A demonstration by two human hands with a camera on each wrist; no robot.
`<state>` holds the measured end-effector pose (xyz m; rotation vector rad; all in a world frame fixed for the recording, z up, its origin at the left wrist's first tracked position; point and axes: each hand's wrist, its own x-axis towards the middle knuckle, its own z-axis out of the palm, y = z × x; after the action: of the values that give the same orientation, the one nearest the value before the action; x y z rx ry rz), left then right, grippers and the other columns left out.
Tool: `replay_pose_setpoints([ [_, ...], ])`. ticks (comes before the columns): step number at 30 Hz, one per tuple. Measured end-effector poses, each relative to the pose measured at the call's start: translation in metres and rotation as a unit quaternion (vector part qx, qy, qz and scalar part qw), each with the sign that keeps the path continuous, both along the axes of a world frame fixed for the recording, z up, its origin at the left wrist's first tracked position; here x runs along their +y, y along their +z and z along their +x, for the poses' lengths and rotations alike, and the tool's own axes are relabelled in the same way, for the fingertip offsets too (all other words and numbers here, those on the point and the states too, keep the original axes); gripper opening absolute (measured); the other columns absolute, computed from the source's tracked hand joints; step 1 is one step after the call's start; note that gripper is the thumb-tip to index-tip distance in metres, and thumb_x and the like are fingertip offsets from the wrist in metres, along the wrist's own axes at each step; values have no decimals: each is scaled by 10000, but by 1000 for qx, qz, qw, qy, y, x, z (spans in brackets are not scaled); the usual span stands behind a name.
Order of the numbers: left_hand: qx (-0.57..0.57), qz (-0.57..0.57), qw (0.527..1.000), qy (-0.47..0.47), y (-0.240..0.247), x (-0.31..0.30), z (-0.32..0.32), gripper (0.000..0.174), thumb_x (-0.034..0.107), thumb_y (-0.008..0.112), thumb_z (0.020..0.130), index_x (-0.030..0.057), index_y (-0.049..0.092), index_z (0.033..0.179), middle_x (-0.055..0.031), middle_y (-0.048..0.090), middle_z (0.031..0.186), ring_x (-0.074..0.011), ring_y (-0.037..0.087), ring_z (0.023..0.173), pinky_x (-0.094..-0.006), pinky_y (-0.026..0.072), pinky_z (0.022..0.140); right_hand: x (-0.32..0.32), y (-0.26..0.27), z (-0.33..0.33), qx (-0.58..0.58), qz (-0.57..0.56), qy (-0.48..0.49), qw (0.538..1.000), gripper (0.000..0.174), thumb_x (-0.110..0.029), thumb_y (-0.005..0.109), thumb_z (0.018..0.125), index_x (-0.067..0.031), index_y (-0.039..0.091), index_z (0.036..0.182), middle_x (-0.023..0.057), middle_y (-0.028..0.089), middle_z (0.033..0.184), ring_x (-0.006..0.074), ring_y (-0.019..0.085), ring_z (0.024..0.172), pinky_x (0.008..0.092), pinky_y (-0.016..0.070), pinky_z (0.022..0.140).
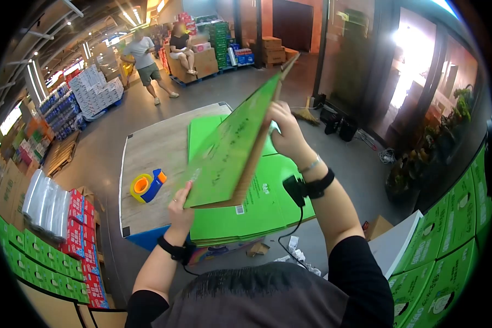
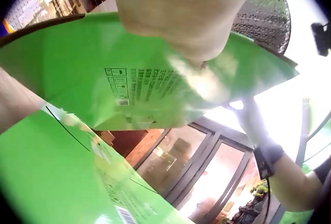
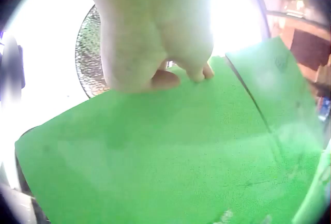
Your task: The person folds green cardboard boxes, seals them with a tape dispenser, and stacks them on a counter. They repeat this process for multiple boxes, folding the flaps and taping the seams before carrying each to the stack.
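Both hands hold a flattened green carton [image 1: 229, 153] at a steep tilt over a stack of flat green cartons [image 1: 273, 202]. My left hand [image 1: 180, 208] grips its lower left corner, thumb on the printed face. At the upper right edge, my right hand [image 1: 287, 131] grips the board with curled fingers; the right wrist view shows that hand [image 3: 155, 38] over the carton's top edge. Printed text and symbols show on the carton [image 2: 67, 69] in the left wrist view. A blue tape dispenser [image 1: 157, 186] with a yellow and orange roll lies left of the stack.
The stack lies on a wood-topped table [image 1: 153, 136]. Green boxes [image 1: 448, 240] stand close on the right; red boxes [image 1: 79, 235] and plastic-wrapped rolls [image 1: 46, 205] are at left. Two people are farther back, one standing [image 1: 145, 54], one sitting [image 1: 181, 46]. Crumpled paper [image 1: 295, 251] lies below the table.
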<state>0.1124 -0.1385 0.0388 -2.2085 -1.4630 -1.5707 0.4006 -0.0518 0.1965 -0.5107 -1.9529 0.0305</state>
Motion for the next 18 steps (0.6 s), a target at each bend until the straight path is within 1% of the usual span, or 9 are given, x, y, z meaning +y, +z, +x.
replay_pose_setpoints([
  [1, -27, 52, 998, -12, 3, -1, 10, 466, -42, 583, 727, 29, 493, 1180, -171, 591, 1074, -274, 594, 968, -339, 474, 812, -1, 21, -17, 3, 46, 13, 999, 300, 122, 353, 515, -26, 475, 746, 121, 507, 841, 362, 420, 912, 377, 353, 838],
  [2, -110, 27, 994, -13, -16, 9, 12, 389, 30, 518, 821, -1, 455, 1203, -152, 597, 1073, -248, 605, 943, -327, 475, 817, -6, 40, -31, -5, 62, 8, 998, 278, 125, 363, 538, -36, 474, 735, 109, 494, 818, 357, 417, 923, 386, 356, 832],
  [3, -242, -10, 967, -84, -27, 16, 14, 368, 78, 479, 857, -9, 435, 1212, -157, 560, 1125, -238, 582, 982, -319, 467, 829, -12, 55, -43, -18, 88, 1, 996, 265, 126, 372, 544, -39, 474, 725, 105, 490, 803, 351, 416, 924, 386, 358, 825],
  [5, -381, -84, 904, -175, -25, 14, 21, 362, 138, 430, 899, -16, 409, 1225, -160, 509, 1189, -227, 550, 1031, -312, 457, 843, -21, 78, -62, -36, 131, 3, 991, 245, 130, 387, 555, -43, 476, 704, 96, 486, 777, 339, 418, 914, 383, 359, 812],
  [9, -423, -237, 835, -261, 18, -9, 58, 375, 184, 392, 919, -11, 384, 1239, -156, 451, 1238, -222, 509, 1070, -313, 445, 851, -29, 114, -88, -87, 158, 34, 983, 200, 130, 416, 574, -43, 478, 652, 74, 493, 738, 310, 423, 859, 371, 359, 778],
  [10, -431, -252, 824, -267, 23, -10, 67, 398, 185, 417, 902, -12, 372, 1244, -159, 443, 1240, -228, 499, 1075, -318, 436, 858, -31, 122, -95, -104, 155, 37, 982, 187, 128, 424, 579, -42, 477, 637, 68, 496, 730, 302, 423, 844, 368, 360, 767],
  [11, -433, -241, 829, -261, 23, -10, 72, 424, 187, 443, 884, -14, 361, 1249, -162, 435, 1241, -234, 489, 1081, -323, 426, 865, -29, 128, -101, -104, 194, 58, 974, 160, 112, 459, 598, -45, 479, 616, 59, 507, 728, 288, 444, 792, 358, 372, 739],
  [15, -412, -101, 888, -180, 23, 5, 59, 551, 192, 544, 814, -18, 315, 1269, -172, 403, 1247, -258, 449, 1102, -343, 389, 893, -30, 142, -96, -56, 258, -18, 964, 137, 82, 497, 611, -56, 497, 617, 74, 516, 696, 290, 506, 748, 354, 394, 729],
  [18, -362, -4, 927, -99, 29, 13, 41, 660, 197, 620, 762, -22, 281, 1284, -180, 378, 1251, -276, 419, 1118, -358, 362, 913, -32, 148, -80, -39, 227, -69, 971, 106, 63, 484, 618, -37, 516, 622, 77, 538, 672, 293, 521, 735, 347, 408, 685],
])
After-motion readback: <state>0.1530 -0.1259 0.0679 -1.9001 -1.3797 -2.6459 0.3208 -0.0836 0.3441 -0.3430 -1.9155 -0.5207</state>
